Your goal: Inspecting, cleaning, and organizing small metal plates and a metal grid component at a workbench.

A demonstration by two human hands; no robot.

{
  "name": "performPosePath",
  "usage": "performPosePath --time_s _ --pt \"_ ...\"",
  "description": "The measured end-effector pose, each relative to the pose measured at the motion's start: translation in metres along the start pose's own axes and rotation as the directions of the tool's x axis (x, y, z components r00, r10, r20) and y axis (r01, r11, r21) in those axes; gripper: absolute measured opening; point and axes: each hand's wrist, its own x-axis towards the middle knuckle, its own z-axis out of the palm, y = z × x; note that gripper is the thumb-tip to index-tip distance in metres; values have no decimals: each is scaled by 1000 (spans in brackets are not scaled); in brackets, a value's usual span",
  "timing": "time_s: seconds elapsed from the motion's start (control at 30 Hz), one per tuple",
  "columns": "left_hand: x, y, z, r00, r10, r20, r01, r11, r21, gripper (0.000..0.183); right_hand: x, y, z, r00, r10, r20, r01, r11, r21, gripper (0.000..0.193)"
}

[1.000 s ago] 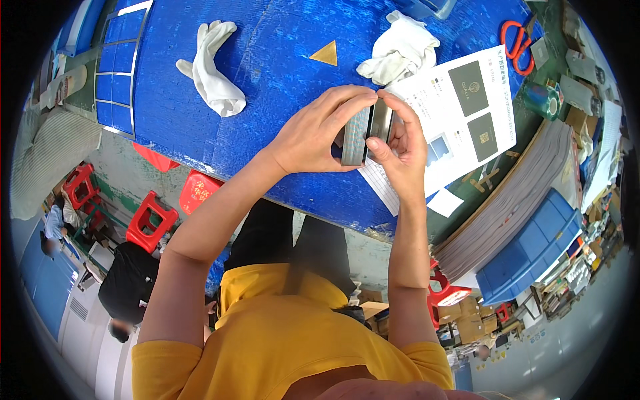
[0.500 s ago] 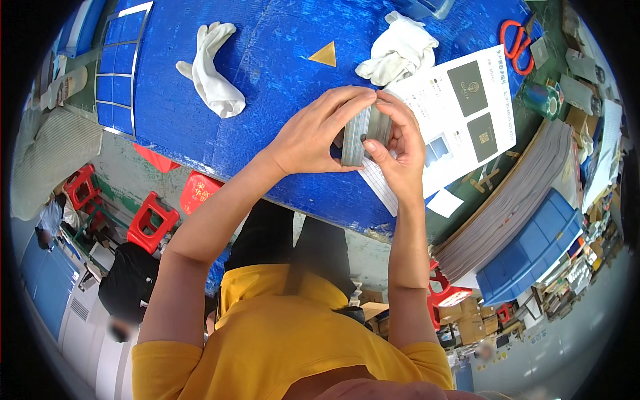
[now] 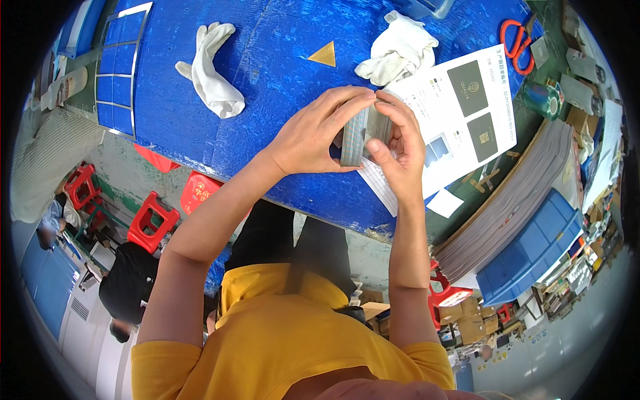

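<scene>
Both of my hands are raised over the blue table around a thick stack of grey cards point(image 3: 354, 140). My left hand point(image 3: 319, 137) grips its left side, fingers over the top and thumb at the lower edge. From the right, my right hand point(image 3: 401, 147) curls its fingers behind the stack, with the thumb near its front face. The stack's long edge shows thin light and bluish lines. A printed sheet with dark card pictures point(image 3: 437, 87) lies just right of my right hand. Beyond the hands, a gold triangle point(image 3: 324, 55) rests on the table.
White gloves lie on the blue table point(image 3: 280, 40): one flat point(image 3: 215, 73), another crumpled point(image 3: 400, 50). A white frame grid point(image 3: 120, 73) is at left, red-handled scissors point(image 3: 517, 48) at far right. A large paper pile point(image 3: 513, 200) and blue bin point(image 3: 530, 247) flank the right side. Red stools point(image 3: 152, 223) stand below.
My right thumb has slid slightly right and off the stack's near edge, and that edge now looks more striped. My left hand stays in place. A person in the background has shifted slightly.
</scene>
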Motion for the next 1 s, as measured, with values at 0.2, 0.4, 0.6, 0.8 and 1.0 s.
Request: performPosePath --time_s 0.2,0.4,0.6,0.8,1.0 --pt "1 0 3 1000 1 -5 -1 1000 -13 94 -2 2 -3 999 44 -19 -44 999 -3 48" --pt "3 1 -8 1000 -10 -4 10 1000 20 91 0 -3 3 998 66 8 -66 995 72 68" --pt "5 -4 -12 996 63 55 -58 995 -86 96 -3 -3 12 993 115 3 -115 991 -66 78" --pt "16 12 -4 994 63 93 -50 988 -143 96 -12 -9 3 996 83 -41 -85 995 -45 64" --pt "-2 5 -2 1000 27 13 -26 994 -109 99 -7 2 16 999 -29 -40 23 990 -141 56"
